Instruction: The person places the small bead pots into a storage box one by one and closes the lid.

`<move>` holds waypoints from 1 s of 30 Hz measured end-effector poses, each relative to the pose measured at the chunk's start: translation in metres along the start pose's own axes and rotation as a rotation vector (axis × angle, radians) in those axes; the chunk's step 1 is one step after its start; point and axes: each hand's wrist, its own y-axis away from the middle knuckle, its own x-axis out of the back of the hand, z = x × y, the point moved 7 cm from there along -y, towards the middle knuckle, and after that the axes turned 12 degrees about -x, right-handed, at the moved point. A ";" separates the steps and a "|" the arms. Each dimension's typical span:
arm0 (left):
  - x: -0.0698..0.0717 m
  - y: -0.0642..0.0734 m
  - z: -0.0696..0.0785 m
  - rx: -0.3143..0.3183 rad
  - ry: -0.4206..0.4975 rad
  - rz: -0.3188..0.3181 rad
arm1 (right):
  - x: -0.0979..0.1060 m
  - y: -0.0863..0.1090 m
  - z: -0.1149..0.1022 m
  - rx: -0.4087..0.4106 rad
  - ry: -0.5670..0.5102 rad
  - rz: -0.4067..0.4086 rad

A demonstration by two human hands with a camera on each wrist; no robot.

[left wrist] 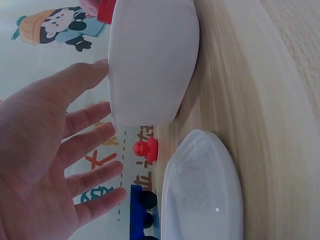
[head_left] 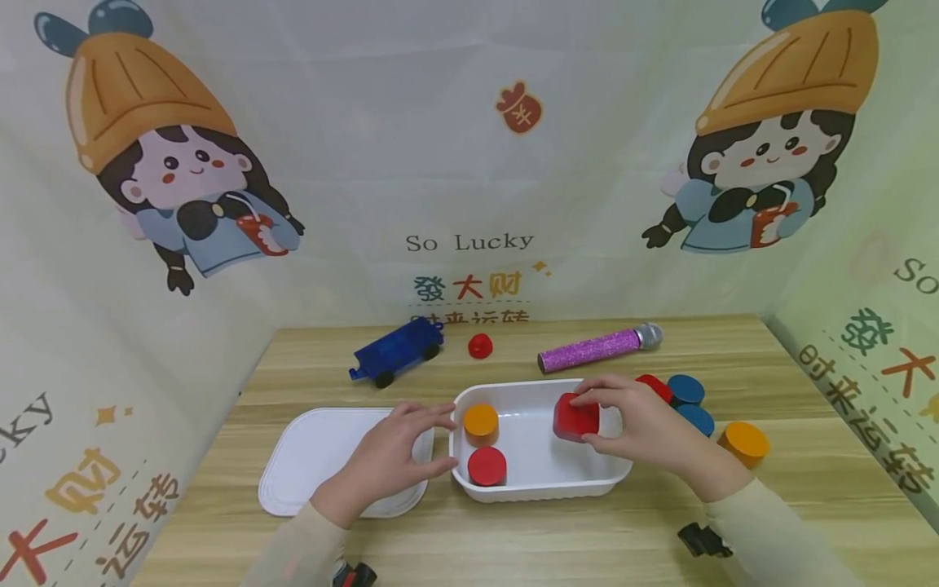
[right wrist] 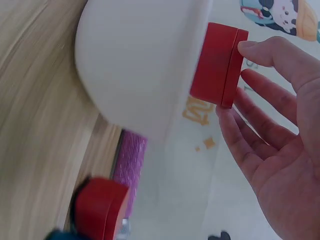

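A white rectangular tub (head_left: 539,492) stands on the table, with an orange cylinder (head_left: 480,424) and a red cylinder (head_left: 487,466) at its left end. Over the tub's right part, my right hand (head_left: 645,420) pinches a small red block (right wrist: 216,65) between thumb and fingertips. A seam runs round that block close to its top. At the tub's left end is my left hand (head_left: 392,452), fingers spread and holding nothing; its thumb reaches the tub's rim in the left wrist view. Under this hand lies a white lid (head_left: 315,461), flat on the table.
Behind the tub are a blue toy wagon (head_left: 398,352), a red toy duck (left wrist: 146,149) and a purple glittery microphone (head_left: 590,350). To the right sit another red block (right wrist: 100,207), two blue cylinders (head_left: 685,390) and an orange cylinder (head_left: 744,443). Printed cloth (head_left: 352,187) encloses the table.
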 end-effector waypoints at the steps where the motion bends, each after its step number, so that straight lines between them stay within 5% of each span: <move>1: 0.000 0.000 0.000 -0.002 0.002 0.000 | -0.004 -0.004 -0.002 -0.004 -0.003 -0.018; 14: -0.001 0.000 -0.001 0.017 0.011 -0.003 | -0.055 -0.054 -0.013 0.062 0.051 -0.159; 30: -0.001 0.003 -0.001 0.002 0.019 0.006 | -0.074 -0.069 -0.023 0.077 0.035 -0.255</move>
